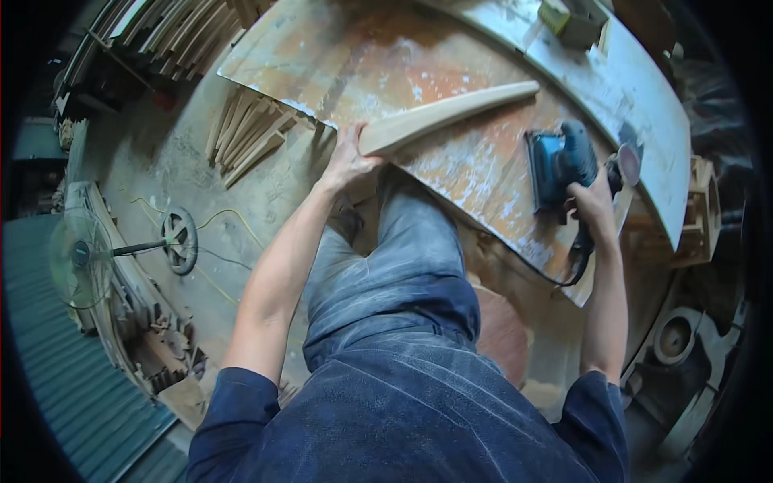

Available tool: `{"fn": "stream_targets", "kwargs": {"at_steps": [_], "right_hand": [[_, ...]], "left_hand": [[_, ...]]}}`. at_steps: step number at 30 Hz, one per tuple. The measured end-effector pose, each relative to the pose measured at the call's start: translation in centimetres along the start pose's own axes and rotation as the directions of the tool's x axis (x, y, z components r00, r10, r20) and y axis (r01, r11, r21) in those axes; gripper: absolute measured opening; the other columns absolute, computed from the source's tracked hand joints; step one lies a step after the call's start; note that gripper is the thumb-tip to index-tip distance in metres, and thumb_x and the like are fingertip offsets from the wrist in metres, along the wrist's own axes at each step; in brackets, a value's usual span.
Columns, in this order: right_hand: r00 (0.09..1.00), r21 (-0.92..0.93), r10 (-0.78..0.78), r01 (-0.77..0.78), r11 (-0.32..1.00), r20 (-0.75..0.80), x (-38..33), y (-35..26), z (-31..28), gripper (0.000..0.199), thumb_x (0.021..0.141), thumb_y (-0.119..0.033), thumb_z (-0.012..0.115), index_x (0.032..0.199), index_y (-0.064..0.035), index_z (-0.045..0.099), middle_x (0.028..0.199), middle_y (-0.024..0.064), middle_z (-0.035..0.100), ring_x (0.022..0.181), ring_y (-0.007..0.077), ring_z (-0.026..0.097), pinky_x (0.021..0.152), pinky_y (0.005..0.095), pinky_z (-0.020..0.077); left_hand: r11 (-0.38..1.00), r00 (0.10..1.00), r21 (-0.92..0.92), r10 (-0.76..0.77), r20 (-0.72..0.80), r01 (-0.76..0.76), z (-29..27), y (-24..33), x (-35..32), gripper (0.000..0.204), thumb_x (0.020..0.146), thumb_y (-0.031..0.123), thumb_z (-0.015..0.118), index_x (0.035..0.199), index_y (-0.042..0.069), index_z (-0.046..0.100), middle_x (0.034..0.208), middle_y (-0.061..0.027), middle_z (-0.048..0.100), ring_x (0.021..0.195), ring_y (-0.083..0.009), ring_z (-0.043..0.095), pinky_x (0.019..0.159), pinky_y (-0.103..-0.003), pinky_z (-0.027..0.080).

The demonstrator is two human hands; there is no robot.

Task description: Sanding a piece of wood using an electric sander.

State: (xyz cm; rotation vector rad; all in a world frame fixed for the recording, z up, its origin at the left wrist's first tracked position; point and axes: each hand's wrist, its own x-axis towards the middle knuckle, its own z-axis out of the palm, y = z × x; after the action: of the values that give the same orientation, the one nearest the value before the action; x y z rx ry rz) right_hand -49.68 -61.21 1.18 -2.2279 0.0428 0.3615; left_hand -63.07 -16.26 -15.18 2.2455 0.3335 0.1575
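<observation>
My left hand [351, 161] grips the wide near end of a pale, curved wooden piece [443, 117], which tapers toward its far right tip over the worn tabletop [346, 60]. At the right side of the table, my right hand [594, 203] is closed around the rear of a blue power sander [555, 167]. The sander's flat pad faces left, and a black hose or cord hangs below it. Just beyond that hand is a round sanding disc [628, 165], its tool body partly hidden.
A white curved panel [624, 88] lies along the table's far right, with a small box [573, 22] on it. Wooden strips [250, 133] are stacked left of the table. On the left stand a fan [80, 253] and more timber; a round reddish stool [501, 334] is beside me.
</observation>
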Motion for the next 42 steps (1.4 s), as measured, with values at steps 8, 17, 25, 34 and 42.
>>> {"fn": "stream_targets", "kwargs": {"at_steps": [8, 17, 25, 34, 42], "right_hand": [[0.994, -0.069, 0.103, -0.101, 0.993, 0.038, 0.8, 1.9, -0.3, 0.072, 0.086, -0.006, 0.062, 0.152, -0.003, 0.032, 0.098, 0.0124, 0.064, 0.063, 0.0182, 0.068, 0.051, 0.0315, 0.0537], [0.994, -0.16, 0.1, -0.104, 0.982, -0.034, 0.6, 0.1, -0.9, 0.065, 0.084, -0.011, 0.065, 0.143, -0.0018, 0.039, 0.092, 0.0129, 0.065, 0.06, 0.0193, 0.067, 0.051, 0.0341, 0.054], [0.958, -0.216, -0.059, 0.122, 0.969, 0.279, 1.7, 1.2, -1.1, 0.047, 0.081, -0.013, 0.073, 0.125, 0.0001, 0.063, 0.102, 0.0084, 0.067, 0.083, 0.0192, 0.065, 0.076, 0.0352, 0.0557], [0.887, -0.527, -0.048, 0.316, 0.789, 0.459, 7.6, 2.6, -9.0, 0.08, 0.081, -0.015, 0.077, 0.151, 0.0009, 0.041, 0.13, 0.016, 0.057, 0.113, 0.0269, 0.055, 0.104, 0.0388, 0.0436], [0.953, -0.31, -0.143, 0.226, 0.924, 0.268, 3.5, -1.4, -6.8, 0.067, 0.08, -0.005, 0.071, 0.143, 0.0002, 0.048, 0.103, 0.0117, 0.065, 0.067, 0.0178, 0.063, 0.059, 0.0296, 0.0524]], "left_hand": [[0.998, 0.997, 0.049, -0.053, 0.065, 0.05, 0.2, 1.5, 0.4, 0.089, 0.07, 0.03, 0.091, 0.144, 0.007, 0.047, 0.138, -0.0235, 0.048, 0.129, -0.0421, 0.054, 0.111, -0.045, 0.047], [0.978, 0.985, 0.165, -0.142, 0.095, 0.125, 0.4, 2.3, 1.2, 0.091, 0.073, 0.041, 0.084, 0.149, 0.011, 0.043, 0.146, -0.0189, 0.047, 0.132, -0.0389, 0.057, 0.108, -0.049, 0.05], [0.937, 0.933, 0.016, -0.346, -0.103, 0.349, 2.4, 4.9, -1.1, 0.093, 0.073, 0.005, 0.076, 0.155, 0.016, 0.035, 0.146, -0.0181, 0.046, 0.116, -0.0449, 0.065, 0.095, -0.056, 0.057], [0.945, 0.948, -0.111, -0.314, -0.048, 0.307, -2.9, 0.4, -4.7, 0.092, 0.078, 0.027, 0.086, 0.156, 0.012, 0.038, 0.149, -0.0203, 0.045, 0.13, -0.0427, 0.057, 0.108, -0.052, 0.051], [0.715, 0.671, -0.145, -0.695, -0.259, 0.684, -10.4, -21.6, -30.7, 0.087, 0.083, 0.044, 0.081, 0.149, -0.003, 0.05, 0.15, -0.0267, 0.055, 0.14, -0.0358, 0.053, 0.118, -0.042, 0.042]]}}
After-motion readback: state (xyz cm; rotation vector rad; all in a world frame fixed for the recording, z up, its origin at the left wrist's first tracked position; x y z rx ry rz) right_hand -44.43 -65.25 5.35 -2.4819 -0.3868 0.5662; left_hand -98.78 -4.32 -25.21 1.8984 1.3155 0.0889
